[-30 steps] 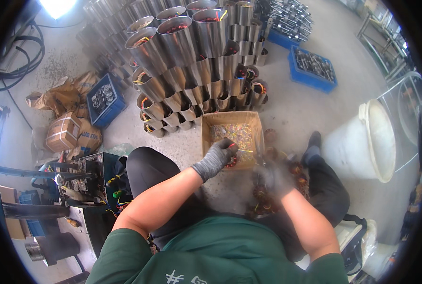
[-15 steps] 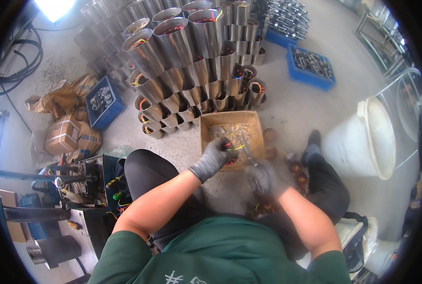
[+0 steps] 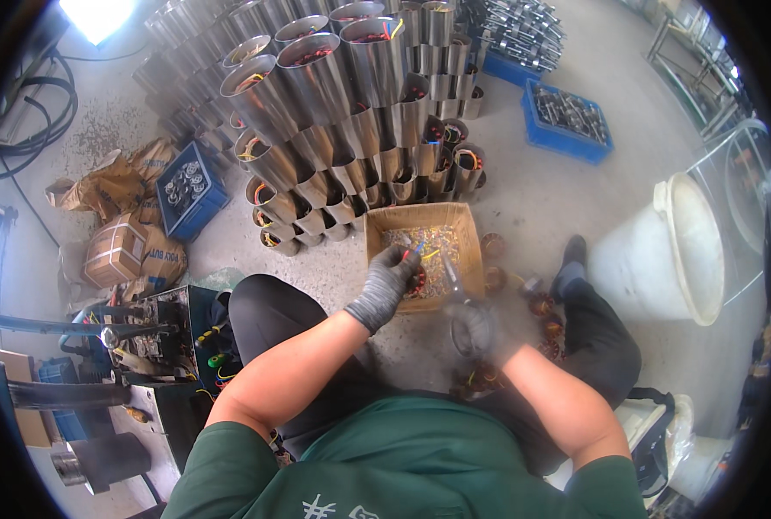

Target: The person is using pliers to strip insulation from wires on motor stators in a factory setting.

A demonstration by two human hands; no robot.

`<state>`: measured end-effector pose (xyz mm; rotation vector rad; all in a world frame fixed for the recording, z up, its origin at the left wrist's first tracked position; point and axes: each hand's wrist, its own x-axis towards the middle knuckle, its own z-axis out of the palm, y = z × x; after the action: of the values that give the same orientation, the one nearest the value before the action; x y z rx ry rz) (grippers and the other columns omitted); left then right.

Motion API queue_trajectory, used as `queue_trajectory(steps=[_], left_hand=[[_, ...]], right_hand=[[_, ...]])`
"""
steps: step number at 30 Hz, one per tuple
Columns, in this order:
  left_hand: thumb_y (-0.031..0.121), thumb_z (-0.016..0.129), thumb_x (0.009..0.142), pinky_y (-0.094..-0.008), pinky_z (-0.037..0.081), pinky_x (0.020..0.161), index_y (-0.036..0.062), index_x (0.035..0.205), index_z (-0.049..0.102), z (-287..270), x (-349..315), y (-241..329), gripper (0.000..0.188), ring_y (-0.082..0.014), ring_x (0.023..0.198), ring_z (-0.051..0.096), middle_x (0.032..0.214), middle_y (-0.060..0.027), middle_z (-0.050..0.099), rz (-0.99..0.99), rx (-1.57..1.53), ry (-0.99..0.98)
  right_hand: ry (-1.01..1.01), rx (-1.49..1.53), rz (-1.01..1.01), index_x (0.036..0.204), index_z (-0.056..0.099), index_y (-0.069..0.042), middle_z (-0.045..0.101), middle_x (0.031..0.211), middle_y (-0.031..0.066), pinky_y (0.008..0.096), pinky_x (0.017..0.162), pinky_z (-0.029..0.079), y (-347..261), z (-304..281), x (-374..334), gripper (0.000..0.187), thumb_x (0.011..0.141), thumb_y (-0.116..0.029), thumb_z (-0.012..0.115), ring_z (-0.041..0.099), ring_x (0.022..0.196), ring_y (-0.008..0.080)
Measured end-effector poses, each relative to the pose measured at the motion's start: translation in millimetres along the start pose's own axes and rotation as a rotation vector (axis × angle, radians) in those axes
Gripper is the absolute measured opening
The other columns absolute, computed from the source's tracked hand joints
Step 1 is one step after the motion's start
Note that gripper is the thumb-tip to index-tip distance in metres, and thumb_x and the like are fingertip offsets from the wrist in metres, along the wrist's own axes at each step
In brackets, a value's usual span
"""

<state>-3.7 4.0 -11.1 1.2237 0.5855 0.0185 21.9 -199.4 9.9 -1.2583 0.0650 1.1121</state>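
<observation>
At twelve o'clock from the sitter point(image 3: 394, 454), a coil point(image 3: 417, 281) is held over a carton's point(image 3: 373, 242) near side.
I see the left hand point(image 3: 389, 281) clamped on it, yellow wire point(image 3: 431, 255) toward two o'clock; the right hand point(image 3: 476, 330), blurred, curls round a tool point(image 3: 451, 272) pointing to eleven. Loose coils point(image 3: 495, 278) lie toward one, a bucket point(image 3: 645, 259) at two.

Glossy metal cylinders point(image 3: 316, 82), matt cardboard box point(image 3: 420, 216), smooth plastic bucket point(image 3: 641, 251)

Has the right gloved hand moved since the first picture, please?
Yes. Judged against the cardboard box, the right hand, though blurred, has moved left; its metal tool now reaches over the box.
</observation>
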Motion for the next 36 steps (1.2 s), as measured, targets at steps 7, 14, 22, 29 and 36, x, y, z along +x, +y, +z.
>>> queue_trajectory(steps=[7, 14, 22, 29, 36], left_hand=[[0.022, 0.069, 0.091, -0.0233, 0.046, 0.054, 0.0053, 0.093, 0.063, -2.5, -2.0, 1.8, 0.018, -0.0068, 0.061, 0.052, 0.076, 0.0019, 0.058, -0.022, 0.141, -0.038], [0.009, 0.066, 0.090, -0.0259, 0.052, 0.072, -0.0001, 0.109, 0.065, 0.5, 3.0, -14.1, 0.021, -0.0107, 0.080, 0.061, 0.091, -0.0041, 0.067, -0.075, 0.173, -0.188], [0.013, 0.068, 0.090, -0.0273, 0.050, 0.071, -0.0019, 0.103, 0.065, 1.6, 5.9, -8.4, 0.020, -0.0111, 0.078, 0.059, 0.086, -0.0043, 0.066, 0.078, 0.368, -0.118], [0.028, 0.063, 0.094, -0.0204, 0.037, 0.051, 0.0103, 0.097, 0.065, -40.2, -32.0, 90.6, 0.019, -0.0041, 0.058, 0.047, 0.070, 0.0050, 0.054, 0.437, 0.209, 0.196], [0.027, 0.056, 0.097, -0.0218, 0.030, 0.047, 0.0024, 0.093, 0.060, -100.6, -142.5, 158.0, 0.025, -0.0048, 0.052, 0.041, 0.062, 0.0021, 0.049, 1.008, 0.365, 0.559]], right_hand=[[0.059, 0.081, 0.038, 0.121, 0.055, -0.011, 0.056, 0.078, -0.0007, 0.0265, 0.052, 0.047, -10.9, 1.6, -3.9, 0.034, 0.090, -0.018, 0.067, 0.054, 0.059, 0.0098], [0.068, -0.100, 0.078, 0.116, 0.057, -0.012, 0.054, 0.074, -0.0029, 0.0249, 0.049, 0.044, -20.6, 4.3, 1.0, 0.032, 0.090, -0.026, 0.068, 0.052, 0.056, 0.0079], [0.108, 0.014, -0.122, 0.099, 0.060, -0.008, 0.055, 0.064, -0.0009, 0.0320, 0.041, 0.042, -6.3, -44.4, 32.1, 0.017, 0.091, -0.021, 0.065, 0.053, 0.051, 0.0106], [0.815, -1.128, -0.417, 0.113, 0.060, -0.007, 0.068, 0.090, 0.0170, 0.0418, 0.074, 0.053, 36.8, -167.0, 72.2, 0.040, 0.083, -0.033, 0.067, 0.066, 0.083, 0.0345], [0.621, -1.637, -0.373, 0.121, 0.057, -0.006, 0.066, 0.107, 0.0210, 0.0466, 0.088, 0.050, 114.1, -184.7, 59.1, 0.044, 0.083, -0.028, 0.060, 0.063, 0.102, 0.0385]])
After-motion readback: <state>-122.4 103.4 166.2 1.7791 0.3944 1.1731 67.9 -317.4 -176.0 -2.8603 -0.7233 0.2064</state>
